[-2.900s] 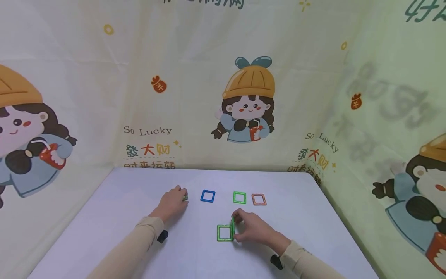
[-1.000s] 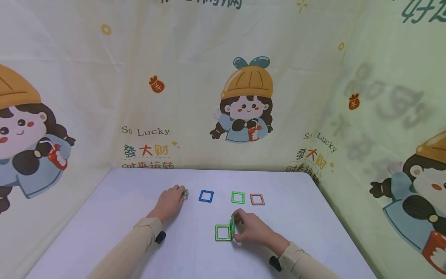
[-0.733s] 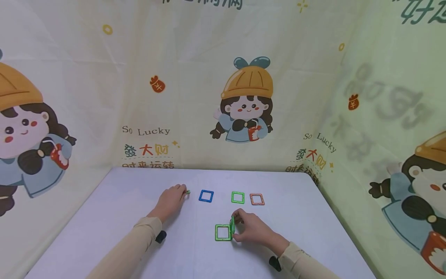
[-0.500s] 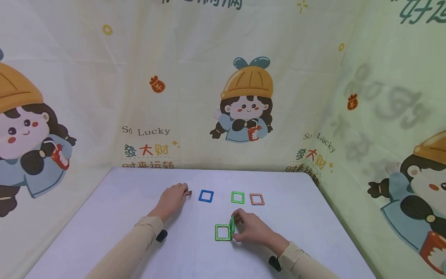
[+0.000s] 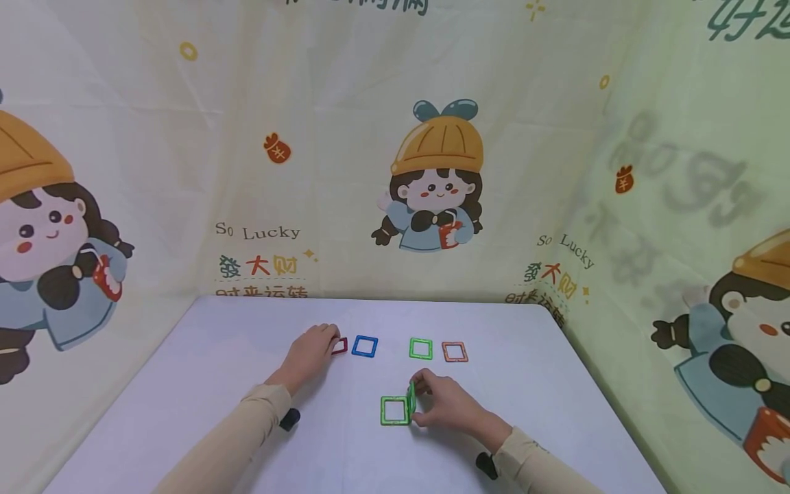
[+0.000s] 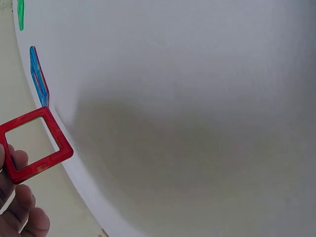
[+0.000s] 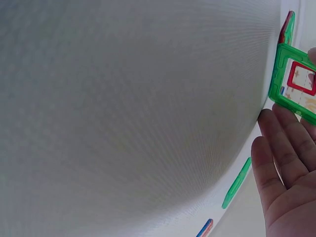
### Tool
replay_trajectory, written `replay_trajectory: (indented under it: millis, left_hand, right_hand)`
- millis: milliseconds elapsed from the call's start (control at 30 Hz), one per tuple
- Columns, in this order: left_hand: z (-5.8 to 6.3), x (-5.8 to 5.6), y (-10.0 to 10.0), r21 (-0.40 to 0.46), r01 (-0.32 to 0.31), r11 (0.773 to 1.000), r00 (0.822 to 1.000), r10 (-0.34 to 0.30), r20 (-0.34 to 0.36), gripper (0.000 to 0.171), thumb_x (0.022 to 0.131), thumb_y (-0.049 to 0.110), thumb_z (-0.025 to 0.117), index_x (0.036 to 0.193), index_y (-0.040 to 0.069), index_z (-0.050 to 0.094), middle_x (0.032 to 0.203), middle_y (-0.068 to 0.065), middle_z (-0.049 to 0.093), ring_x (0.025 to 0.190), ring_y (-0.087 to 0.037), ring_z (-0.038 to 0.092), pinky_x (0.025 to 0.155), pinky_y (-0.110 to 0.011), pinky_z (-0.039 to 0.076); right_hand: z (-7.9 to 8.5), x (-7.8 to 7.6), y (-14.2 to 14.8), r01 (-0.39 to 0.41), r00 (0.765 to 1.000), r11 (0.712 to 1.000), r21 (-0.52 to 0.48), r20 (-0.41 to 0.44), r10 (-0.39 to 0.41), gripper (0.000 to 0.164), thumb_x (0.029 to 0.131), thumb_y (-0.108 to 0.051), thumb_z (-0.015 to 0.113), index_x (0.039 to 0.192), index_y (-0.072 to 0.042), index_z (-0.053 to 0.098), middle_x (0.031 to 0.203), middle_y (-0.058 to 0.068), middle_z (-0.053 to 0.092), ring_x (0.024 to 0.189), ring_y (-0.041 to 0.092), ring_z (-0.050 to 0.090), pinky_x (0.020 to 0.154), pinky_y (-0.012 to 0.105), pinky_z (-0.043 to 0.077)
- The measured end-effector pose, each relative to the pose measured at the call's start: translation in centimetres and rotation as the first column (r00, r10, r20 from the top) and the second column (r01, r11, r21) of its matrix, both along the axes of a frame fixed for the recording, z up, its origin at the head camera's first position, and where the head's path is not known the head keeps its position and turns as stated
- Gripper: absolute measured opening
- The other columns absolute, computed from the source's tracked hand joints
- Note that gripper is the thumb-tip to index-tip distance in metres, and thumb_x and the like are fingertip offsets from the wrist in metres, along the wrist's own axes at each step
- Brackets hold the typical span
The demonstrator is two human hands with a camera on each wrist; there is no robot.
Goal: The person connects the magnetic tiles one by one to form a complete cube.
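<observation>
My left hand, over the left part of the table, pinches a red square magnetic tile between thumb and fingers. In the head view its fingers cover part of that tile, close beside a blue square tile. My right hand grips a green square tile that stands upright, thumb low and fingertips near its top. This upright tile meets the right edge of another green tile lying flat on the table. The right hand's lower fingers are extended in the right wrist view.
Farther back on the white table lie a green square tile and an orange-red one, right of the blue tile. A printed cloth hangs behind the table and along its sides.
The tile in my left hand has turned: green showed at the fingertips earlier, now red. That hand has shifted slightly right, nearer the blue tile. My right hand keeps holding the upright green tile in place.
</observation>
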State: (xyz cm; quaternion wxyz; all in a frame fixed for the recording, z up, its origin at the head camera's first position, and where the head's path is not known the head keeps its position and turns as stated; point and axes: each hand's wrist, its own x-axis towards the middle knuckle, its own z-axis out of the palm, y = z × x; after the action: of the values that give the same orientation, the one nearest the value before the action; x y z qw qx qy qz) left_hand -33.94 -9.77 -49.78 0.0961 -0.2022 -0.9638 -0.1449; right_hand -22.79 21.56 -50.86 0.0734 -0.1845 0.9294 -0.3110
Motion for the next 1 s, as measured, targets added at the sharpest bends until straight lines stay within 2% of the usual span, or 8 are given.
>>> replay_trajectory:
  millis: [200,467,733,1000]
  left_hand:
    - [-0.2,0.4,1.0,0.041,0.024,0.999,0.999,-0.023,-0.024,0.004,0.101,0.017,0.067,0.102,0.013,0.066,0.092,0.002,0.065,0.086,-0.018,0.053,0.075,-0.034,0.050]
    - [-0.1,1.2,2.8,0.075,0.064,0.995,0.998,-0.065,0.007,0.007,0.102,0.020,0.065,0.101,0.013,0.066,0.089,0.005,0.064,0.082,-0.014,0.052,0.076,-0.032,0.051]
    - [-0.2,2.5,4.9,0.113,0.180,0.977,0.983,-0.181,-0.001,0.005,0.101,0.020,0.067,0.098,0.017,0.065,0.084,0.009,0.060,0.071,-0.007,0.050,0.067,-0.025,0.047]
    - [0.6,4.2,6.9,0.142,0.256,0.956,0.963,-0.266,0.052,0.005,0.102,0.023,0.066,0.103,0.017,0.067,0.088,0.011,0.064,0.075,-0.004,0.053,0.070,-0.023,0.050]
  right_hand:
    - [-0.1,0.1,-0.1,0.007,1.000,1.000,-0.011,0.010,-0.007,0.054,0.077,-0.031,0.089,0.120,-0.021,0.058,0.113,-0.010,0.071,0.108,0.012,0.068,0.098,0.039,0.053]
    - [-0.1,0.0,0.0,0.005,1.000,1.000,-0.008,-0.008,-0.005,0.053,0.077,-0.031,0.088,0.119,-0.021,0.057,0.113,-0.010,0.072,0.110,0.011,0.068,0.100,0.040,0.052]
    - [0.0,0.0,0.0,-0.011,1.000,1.000,0.002,-0.016,0.011,0.052,0.078,-0.031,0.088,0.119,-0.022,0.057,0.113,-0.010,0.073,0.110,0.010,0.069,0.100,0.038,0.052]
    - [0.2,0.0,-0.1,-0.010,1.000,1.000,-0.002,-0.021,0.010,0.052,0.079,-0.030,0.088,0.120,-0.022,0.058,0.114,-0.008,0.074,0.110,0.012,0.070,0.101,0.041,0.052]
